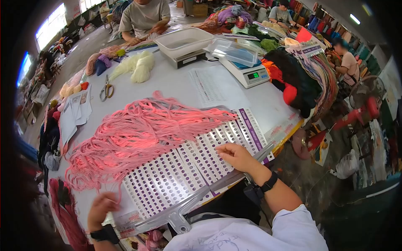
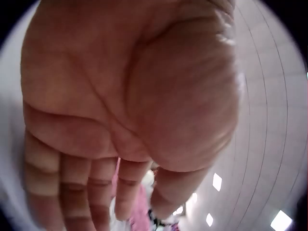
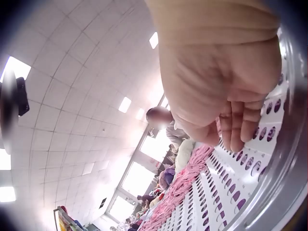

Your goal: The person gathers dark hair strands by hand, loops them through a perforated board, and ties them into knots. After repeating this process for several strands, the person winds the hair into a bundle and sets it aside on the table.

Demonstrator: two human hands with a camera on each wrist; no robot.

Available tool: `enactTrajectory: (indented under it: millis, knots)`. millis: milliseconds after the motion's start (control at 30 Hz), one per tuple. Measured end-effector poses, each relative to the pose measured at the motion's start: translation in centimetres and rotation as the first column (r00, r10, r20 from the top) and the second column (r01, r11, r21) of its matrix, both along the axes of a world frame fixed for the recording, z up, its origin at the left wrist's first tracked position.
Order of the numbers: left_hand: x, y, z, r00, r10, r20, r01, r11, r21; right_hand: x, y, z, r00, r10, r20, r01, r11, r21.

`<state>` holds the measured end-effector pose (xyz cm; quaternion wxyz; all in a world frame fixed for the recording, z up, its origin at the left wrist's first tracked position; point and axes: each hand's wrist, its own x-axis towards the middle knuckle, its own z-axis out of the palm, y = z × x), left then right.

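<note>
Pink yarn (image 1: 138, 129) lies in a wide, loose heap across the table. Along its front edge are white cards with rows of purple-ringed holes (image 1: 161, 182), under a metal bar (image 1: 201, 196). My left hand (image 1: 102, 207), blurred, is at the cards' left end beside a hanging pink strand; whether it touches the strand is unclear. In the left wrist view that hand (image 2: 130, 96) has its fingers extended, with pink behind them. Over the cards' right part, my right hand (image 1: 236, 157) has slightly bent fingers; nothing shows in its palm (image 3: 221, 77) in the right wrist view.
Scissors (image 1: 106, 88) and pale yellow yarn (image 1: 142, 67) lie behind the heap. Farther back are a clear tub (image 1: 184, 42) and a digital scale (image 1: 247, 74). Dark and orange yarn (image 1: 289, 79) covers the right edge, a red fan (image 1: 356, 117) stands beyond, and a person (image 1: 144, 21) sits opposite.
</note>
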<state>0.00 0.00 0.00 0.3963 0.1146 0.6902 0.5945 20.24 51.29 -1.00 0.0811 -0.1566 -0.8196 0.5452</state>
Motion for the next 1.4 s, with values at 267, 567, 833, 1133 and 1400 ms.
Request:
enactTrajectory:
  millis: [267, 567, 833, 1133, 1400]
  knots:
    - [-6.2, -0.1, -1.0, 0.854, 0.389, -0.344, -0.382, 0.920, 0.091, -0.7, 0.3, -0.8, 0.996, 0.025, 0.090, -0.010, 0.986, -0.167]
    - [-5.6, 12.0, 1.2, 0.570, -0.001, -0.822, -0.196, 0.971, -0.137, -1.2, 0.2, -0.2, 0.990, 0.009, 0.140, 0.006, 0.994, -0.110]
    - [-0.8, 31.9, 3.0, 0.216, -0.527, -0.822, 0.495, 0.785, -0.373, -6.7, 0.5, 1.3, 0.987, -0.119, -0.110, 0.156, 0.880, 0.449]
    - [-14.1, 32.1, 1.3, 0.271, -0.641, -0.718, 0.084, 0.759, -0.645, -8.2, 2.1, -0.6, 0.980, -0.160, 0.117, 0.078, 0.853, 0.516]
    - [-14.4, 30.2, -2.7, 0.061, -0.366, -0.928, -0.036, 0.929, -0.369, -7.6, 2.4, -2.0, 0.989, -0.131, -0.068, 0.148, 0.889, 0.433]
